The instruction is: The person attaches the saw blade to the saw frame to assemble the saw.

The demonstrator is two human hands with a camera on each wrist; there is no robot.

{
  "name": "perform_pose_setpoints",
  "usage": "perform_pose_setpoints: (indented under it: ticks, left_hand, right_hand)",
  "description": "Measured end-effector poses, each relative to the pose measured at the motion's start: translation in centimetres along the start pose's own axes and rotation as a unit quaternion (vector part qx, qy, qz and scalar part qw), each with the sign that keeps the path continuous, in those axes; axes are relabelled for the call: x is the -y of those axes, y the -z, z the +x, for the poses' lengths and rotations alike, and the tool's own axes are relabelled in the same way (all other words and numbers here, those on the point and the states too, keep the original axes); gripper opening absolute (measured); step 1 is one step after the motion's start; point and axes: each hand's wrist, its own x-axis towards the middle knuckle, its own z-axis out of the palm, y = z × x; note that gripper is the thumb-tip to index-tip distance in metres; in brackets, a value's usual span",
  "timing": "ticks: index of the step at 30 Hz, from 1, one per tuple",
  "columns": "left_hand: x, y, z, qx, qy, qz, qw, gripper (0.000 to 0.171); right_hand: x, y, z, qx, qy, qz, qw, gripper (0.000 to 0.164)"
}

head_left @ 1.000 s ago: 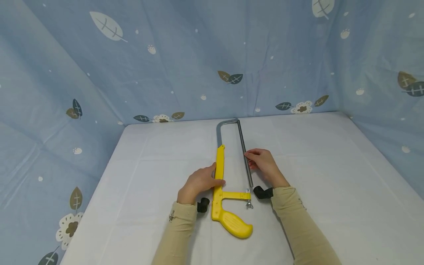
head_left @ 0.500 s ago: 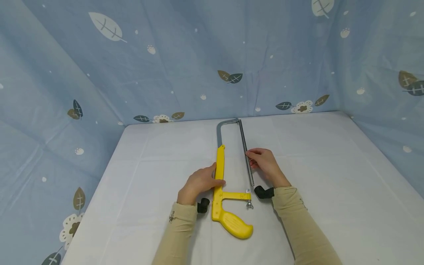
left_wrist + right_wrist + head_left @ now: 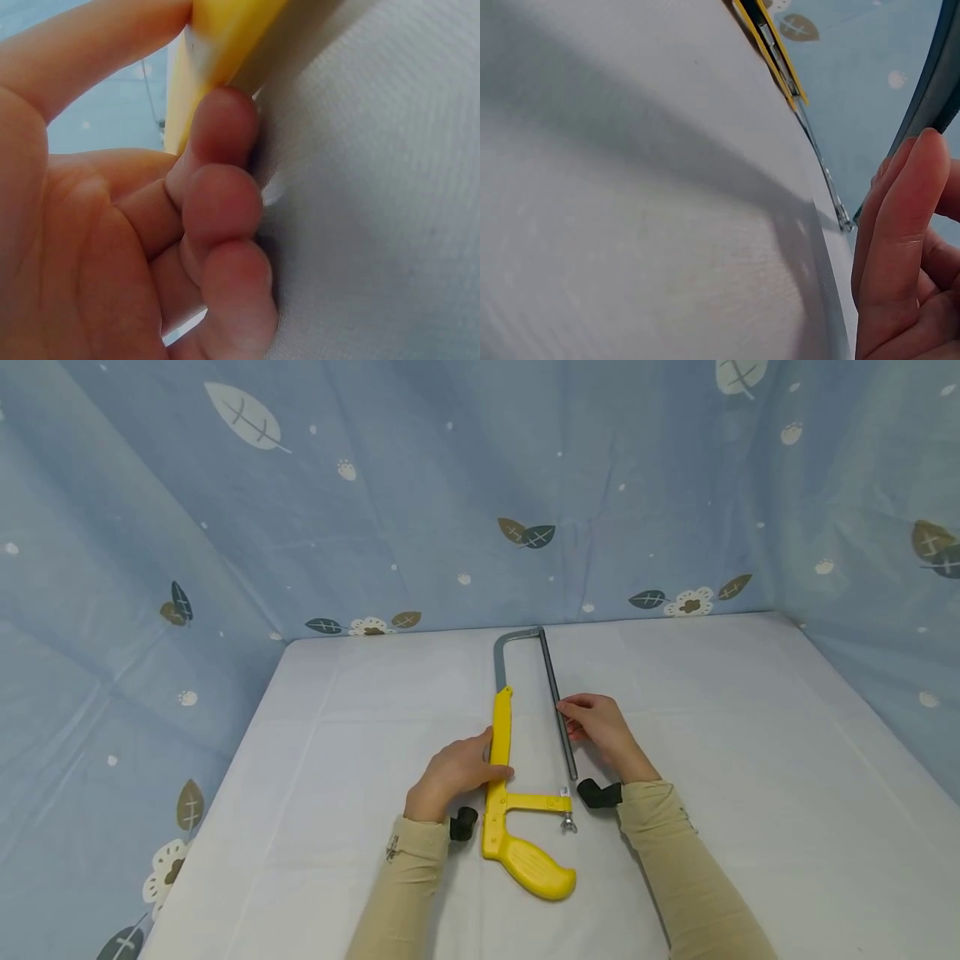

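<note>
One blue cloth [image 3: 420, 485] hangs in soft folds round the back and sides, printed with leaves, flowers and small paw prints. Below it is one desk [image 3: 360, 693], its white fabric cover faintly creased. Two beige sleeves [image 3: 402, 885], wrinkled at the cuffs, reach in over it.

One saw [image 3: 499, 718] lies lengthwise near the middle of the desk: smooth yellow bar and short side arm, rounded yellow handle towards the person, grey metal bow curving at the far end.

There are two hands. The left hand [image 3: 456, 772] grips the yellow bar, thumb on the inner side and fingers bent round the outer. The right hand [image 3: 603, 731] pinches one thin, straight, dark metal blade [image 3: 552, 675] between thumb and fingertips. The blade's far end meets the bow's tip; whether it is hooked on I cannot tell. Its near end stands just apart from the side arm.

Two stubby black pieces [image 3: 598, 794] sit one at each wrist. One shiny metal wing nut [image 3: 568, 823] is at the arm's end.
</note>
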Motion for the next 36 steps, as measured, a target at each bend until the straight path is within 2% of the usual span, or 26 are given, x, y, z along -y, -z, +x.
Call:
perform_pose_setpoints:
  ticks: [18,27,31,36]
  left_hand:
    - [0.2,-0.5,-0.1,0.006,0.004,0.006,1.0000,0.082]
    - [-0.1,0.2,0.3,0.008,-0.002,0.007,0.9999,0.083]
    - [0.0,0.2,0.4,0.014,-0.002,0.016,0.9998,0.083]
    - [-0.1,0.2,0.6,0.019,-0.013,0.022,0.9995,0.082]
  right_hand:
    - [-0.3,0.0,-1.0,-0.001,-0.019,0.000,1.000,0.034]
    - [0.1,0.3,-0.5,0.010,-0.015,-0.005,1.000,0.035]
    - [-0.2,0.2,-0.2,0.034,-0.016,-0.028,0.999,0.035]
    - [-0.4,0.5,0.2,0.045,-0.011,-0.076,0.996,0.033]
